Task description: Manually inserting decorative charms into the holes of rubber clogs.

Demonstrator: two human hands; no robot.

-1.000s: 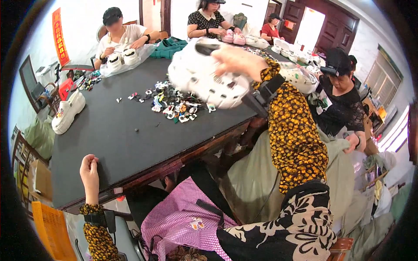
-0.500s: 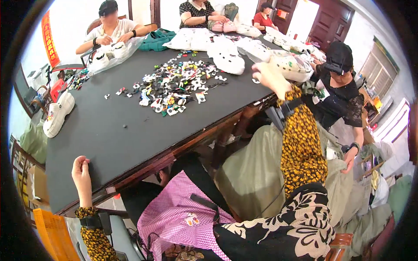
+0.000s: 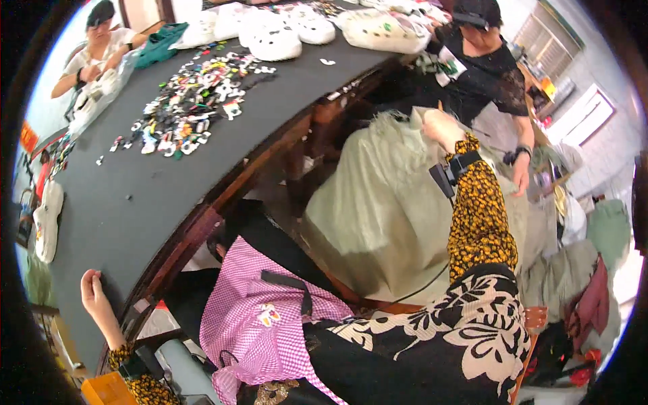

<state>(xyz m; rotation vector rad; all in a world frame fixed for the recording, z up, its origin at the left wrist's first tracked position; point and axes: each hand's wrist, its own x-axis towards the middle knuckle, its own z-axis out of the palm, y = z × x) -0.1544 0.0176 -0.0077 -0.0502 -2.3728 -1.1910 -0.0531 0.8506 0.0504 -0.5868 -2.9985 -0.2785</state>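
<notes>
Two hands work apart: the right hand (image 3: 442,128) meets a pale-green woven sack's (image 3: 378,202) rim, perhaps steadying it, grip unclear; the left hand (image 3: 96,293), empty, half-curled, seems to rest at the flat black surface's (image 3: 135,226) edge.

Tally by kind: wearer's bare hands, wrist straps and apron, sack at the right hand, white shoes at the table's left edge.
Left hand, right hand: 2
Black wrist straps: 2
Checked apron: 1
Pale green sack: 1
White shoe: 1
Total: 7
</notes>
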